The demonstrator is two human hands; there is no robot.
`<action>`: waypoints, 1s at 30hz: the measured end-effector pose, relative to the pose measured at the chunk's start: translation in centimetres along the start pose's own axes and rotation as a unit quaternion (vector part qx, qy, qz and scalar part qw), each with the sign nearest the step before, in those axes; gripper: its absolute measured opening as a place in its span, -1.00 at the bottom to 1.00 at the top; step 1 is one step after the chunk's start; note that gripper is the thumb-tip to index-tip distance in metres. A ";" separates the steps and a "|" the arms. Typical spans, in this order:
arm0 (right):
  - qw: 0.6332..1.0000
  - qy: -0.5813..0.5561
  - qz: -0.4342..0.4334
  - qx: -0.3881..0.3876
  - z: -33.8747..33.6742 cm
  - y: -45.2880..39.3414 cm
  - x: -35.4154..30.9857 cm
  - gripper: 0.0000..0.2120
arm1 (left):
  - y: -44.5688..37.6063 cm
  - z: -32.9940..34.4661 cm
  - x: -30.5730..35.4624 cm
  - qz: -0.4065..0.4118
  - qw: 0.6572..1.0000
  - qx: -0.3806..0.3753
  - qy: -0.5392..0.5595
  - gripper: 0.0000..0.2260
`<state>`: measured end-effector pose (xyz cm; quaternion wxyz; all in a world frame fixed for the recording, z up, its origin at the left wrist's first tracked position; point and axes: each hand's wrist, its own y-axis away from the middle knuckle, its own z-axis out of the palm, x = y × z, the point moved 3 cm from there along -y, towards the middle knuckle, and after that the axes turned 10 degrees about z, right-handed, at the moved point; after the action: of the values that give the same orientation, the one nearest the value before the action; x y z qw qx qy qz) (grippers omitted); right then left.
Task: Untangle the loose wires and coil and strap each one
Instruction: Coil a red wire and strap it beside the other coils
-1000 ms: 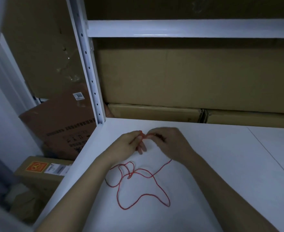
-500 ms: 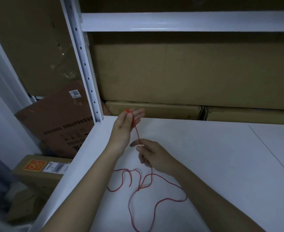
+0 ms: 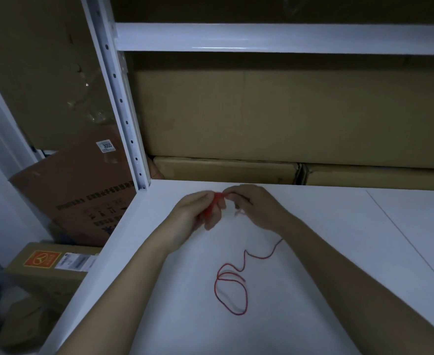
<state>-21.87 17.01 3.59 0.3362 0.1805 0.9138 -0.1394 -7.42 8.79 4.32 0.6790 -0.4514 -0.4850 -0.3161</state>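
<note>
Right now I am at a big white flat shelf board [image 3: 313, 252] that fills the near and right part of what I see. Behind it, on the far side, a very large brown cardboard box [image 3: 287, 111] stands on two long flat brown cardboard boxes [image 3: 226, 170]. A white metal shelf post with small holes [image 3: 123, 108] goes up at the far left corner of the board, and a white metal bar [image 3: 274, 38] runs across above the big box. Down on the left, off the board, a dark brown cardboard box with printed letters [image 3: 82, 190] leans, and nearer to me sits a tan cardboard box with an orange sticker [image 3: 46, 267].

Both of my hands are together at the far middle of the board. My left hand [image 3: 198, 213] has its fingers curled round a bunched bit of the thin red wire [image 3: 232, 288]. My right hand [image 3: 256, 206] touches the same bunch and pinches it with the fingertips.

From under my right wrist the red wire runs down toward me. It wiggles, then lies in a loose loop on the board between my two arms.
</note>
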 end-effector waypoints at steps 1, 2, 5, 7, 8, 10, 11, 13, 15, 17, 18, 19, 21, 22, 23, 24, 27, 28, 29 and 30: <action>0.999 -0.028 0.023 -0.006 0.9 0.4 0.1 -0.74 | -0.2 0.3 0.5 0.028 0.997 0.032 0.071 -0.69; 0.999 -0.035 0.031 -0.017 2.0 1.0 0.1 -0.74 | -0.5 0.5 0.8 0.060 0.990 0.060 0.111 -0.70; 0.996 -0.065 0.021 -0.059 4.9 3.4 0.2 -0.77 | -1.8 0.5 1.1 0.133 0.984 0.107 0.059 -0.70; 0.995 -0.069 0.013 -0.077 5.8 4.9 0.2 -0.79 | -2.2 0.4 0.7 0.143 0.981 0.119 -0.055 -0.73; 0.996 -0.040 0.001 -0.079 5.9 5.6 0.0 -0.81 | -2.2 0.3 0.4 0.141 0.975 0.118 -0.124 -0.75; 0.997 0.016 -0.025 -0.071 5.2 6.5 -0.6 -0.84 | -1.8 0.0 -0.6 0.127 0.946 0.075 -0.290 -0.76; 0.998 0.028 -0.031 -0.056 4.3 6.7 -1.0 -0.84 | -1.6 -0.1 -1.1 0.113 0.922 0.033 -0.368 -0.74; 0.998 0.051 -0.045 0.004 1.7 6.6 -1.5 -0.83 | -1.1 0.0 -1.9 0.081 0.888 -0.033 -0.451 -0.72; 0.995 0.063 -0.048 0.064 -0.8 6.0 -1.5 -0.83 | -0.4 0.4 -2.2 0.045 0.907 -0.069 -0.413 -0.71; 0.993 0.033 -0.020 0.113 -2.7 5.3 -1.0 -0.87 | 0.3 1.2 -1.8 0.005 0.949 -0.091 -0.302 -0.68; 0.991 -0.016 -0.006 0.130 -3.3 5.1 -0.8 -0.89 | 0.7 1.7 -1.4 -0.006 0.964 -0.101 -0.245 -0.67; 0.988 -0.065 0.004 0.143 -3.4 5.0 -0.5 -0.88 | 1.0 2.2 -0.8 -0.007 0.976 -0.108 -0.189 -0.67; 0.980 -0.139 0.014 0.139 -2.7 5.0 -0.5 -0.82 | 1.4 3.2 0.5 0.011 0.994 -0.094 -0.062 -0.68; 0.979 -0.163 0.020 0.121 -1.8 5.1 -0.5 -0.80 | 1.4 3.7 1.0 0.026 0.997 -0.066 0.004 -0.69; 0.980 -0.169 0.029 0.101 -0.8 5.2 -0.5 -0.78 | 1.2 3.9 1.4 0.046 0.997 -0.026 0.058 -0.69; 0.983 -0.161 0.039 0.081 0.2 5.4 -0.4 -0.78 | 0.8 3.9 1.6 0.069 0.993 0.019 0.089 -0.68; 0.991 -0.118 0.047 0.030 2.6 6.3 -0.3 -0.80 | -0.5 3.5 1.7 0.119 0.987 0.104 -0.019 -0.67; 0.993 -0.108 0.037 0.017 3.0 6.7 -0.4 -0.80 | -0.8 3.3 1.4 0.121 0.982 0.112 -0.090 -0.68; 0.995 -0.095 0.023 0.010 3.2 7.1 -0.5 -0.82 | -0.9 3.1 0.9 0.114 0.975 0.108 -0.155 -0.70; 0.996 -0.083 0.012 0.007 3.1 7.4 -0.8 -0.83 | -0.8 2.9 0.4 0.105 0.966 0.092 -0.215 -0.71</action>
<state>-16.41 22.31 0.79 0.4114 0.1818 0.8793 -0.1567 -9.04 11.13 5.27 0.6264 -0.4932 -0.5965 -0.0924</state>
